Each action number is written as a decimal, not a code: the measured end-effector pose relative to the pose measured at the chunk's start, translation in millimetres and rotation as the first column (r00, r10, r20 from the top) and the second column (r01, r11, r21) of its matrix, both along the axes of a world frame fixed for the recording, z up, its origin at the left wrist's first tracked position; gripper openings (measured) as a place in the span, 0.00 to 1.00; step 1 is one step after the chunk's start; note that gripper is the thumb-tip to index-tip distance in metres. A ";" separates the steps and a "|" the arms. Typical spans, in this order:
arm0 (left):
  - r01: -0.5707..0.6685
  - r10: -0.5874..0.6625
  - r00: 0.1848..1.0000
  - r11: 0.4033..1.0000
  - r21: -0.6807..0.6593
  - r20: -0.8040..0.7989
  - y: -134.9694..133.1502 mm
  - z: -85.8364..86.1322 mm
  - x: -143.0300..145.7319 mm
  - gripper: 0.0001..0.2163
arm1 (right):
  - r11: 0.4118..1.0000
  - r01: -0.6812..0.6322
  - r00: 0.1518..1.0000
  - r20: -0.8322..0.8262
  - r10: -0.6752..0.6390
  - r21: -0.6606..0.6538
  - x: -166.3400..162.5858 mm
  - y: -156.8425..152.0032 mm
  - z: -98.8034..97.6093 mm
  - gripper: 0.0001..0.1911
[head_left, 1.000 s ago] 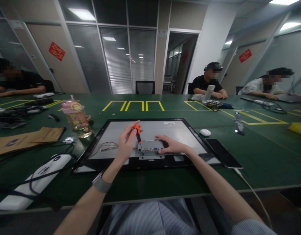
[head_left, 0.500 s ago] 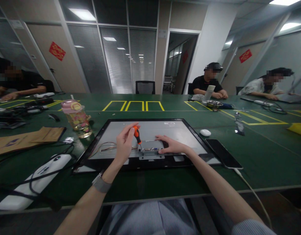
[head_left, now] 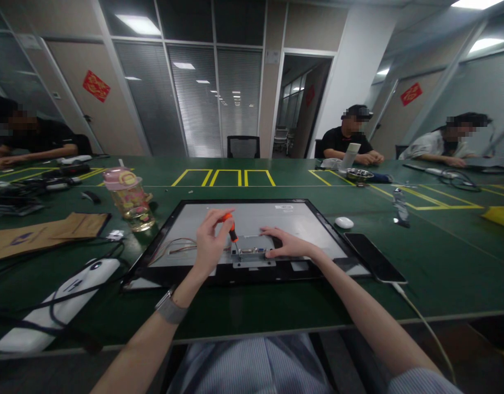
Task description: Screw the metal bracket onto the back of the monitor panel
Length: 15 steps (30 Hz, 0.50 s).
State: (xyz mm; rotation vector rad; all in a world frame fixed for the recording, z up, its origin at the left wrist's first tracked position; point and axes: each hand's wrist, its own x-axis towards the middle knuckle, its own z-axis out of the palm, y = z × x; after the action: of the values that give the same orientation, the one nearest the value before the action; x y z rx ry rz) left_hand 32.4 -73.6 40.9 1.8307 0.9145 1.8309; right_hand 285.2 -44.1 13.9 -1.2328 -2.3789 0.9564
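Observation:
A flat monitor (head_left: 301, 216) lies face down on the green table, its grey metal back up. My left hand (head_left: 208, 243) is closed around an orange-handled screwdriver (head_left: 232, 231), held nearly upright with its tip on a small metal bracket (head_left: 254, 257) near the panel's front edge. My right hand (head_left: 285, 244) rests flat on the panel just right of the bracket, fingers stretched out, holding nothing. Thin coloured wires (head_left: 175, 246) run across the panel to the left of my left hand.
A pink bottle (head_left: 128, 198) and brown paper bags (head_left: 42, 232) sit at left, a white device with black cables (head_left: 57, 303) near the front edge. A black phone (head_left: 372, 256) with cable and a white mouse (head_left: 344, 222) lie right. Other people sit around the table.
My left hand's fingers have shifted slightly on the screwdriver handle, covering more of it; the tool stays on the same spot. My right hand has not moved.

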 end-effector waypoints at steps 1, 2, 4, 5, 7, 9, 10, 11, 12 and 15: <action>-0.018 0.018 1.000 1.000 0.016 0.003 0.8 -0.5 0.0 0.09 | 1.000 -0.004 1.000 -0.004 0.004 0.002 0.3 0.3 -0.5 0.42; -0.037 0.037 0.999 0.999 0.032 0.007 1.3 -0.8 0.0 0.08 | 1.000 -0.009 1.000 -0.007 0.009 0.006 0.5 0.6 -1.0 0.42; -0.050 0.049 0.999 0.998 0.044 0.008 1.2 -0.4 0.1 0.08 | 1.000 -0.011 1.000 -0.008 0.012 0.011 0.8 1.0 -1.6 0.42; -0.040 0.039 0.999 0.998 0.041 0.010 0.6 0.1 0.2 0.09 | 1.000 -0.009 1.000 -0.009 0.009 0.010 0.7 1.1 -1.7 0.42; 0.001 -0.002 1.000 1.000 0.022 0.021 -1.0 1.2 0.3 0.12 | 1.000 0.000 1.000 -0.009 0.000 0.001 0.5 0.7 -1.3 0.42; 0.046 -0.045 0.998 0.999 -0.014 0.031 -2.1 1.7 0.5 0.14 | 1.000 0.009 1.000 -0.001 -0.009 -0.006 0.2 0.1 -0.5 0.42; 0.054 -0.053 0.998 0.998 -0.031 0.034 -2.2 1.5 0.6 0.14 | 1.000 0.012 1.000 0.005 -0.012 -0.008 0.1 -0.1 -0.2 0.42; 0.049 -0.047 0.998 0.998 -0.039 0.032 -1.8 1.1 0.6 0.14 | 1.000 0.014 1.000 0.011 -0.014 -0.009 0.1 -0.2 0.0 0.42; 0.033 -0.032 0.999 0.999 -0.038 0.029 -1.2 0.6 0.7 0.13 | 1.000 0.014 1.000 0.014 -0.014 -0.009 0.2 -0.2 0.1 0.42; -0.040 0.039 0.999 0.999 0.012 0.031 1.2 -0.8 0.7 0.10 | 1.000 0.002 1.000 0.005 -0.002 -0.008 0.7 0.5 -0.5 0.42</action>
State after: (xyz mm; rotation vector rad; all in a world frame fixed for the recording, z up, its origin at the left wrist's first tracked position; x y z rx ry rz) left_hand 33.1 -72.5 40.2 1.7992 0.9369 1.8867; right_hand 285.8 -43.6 13.4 -1.2420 -2.3795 0.9635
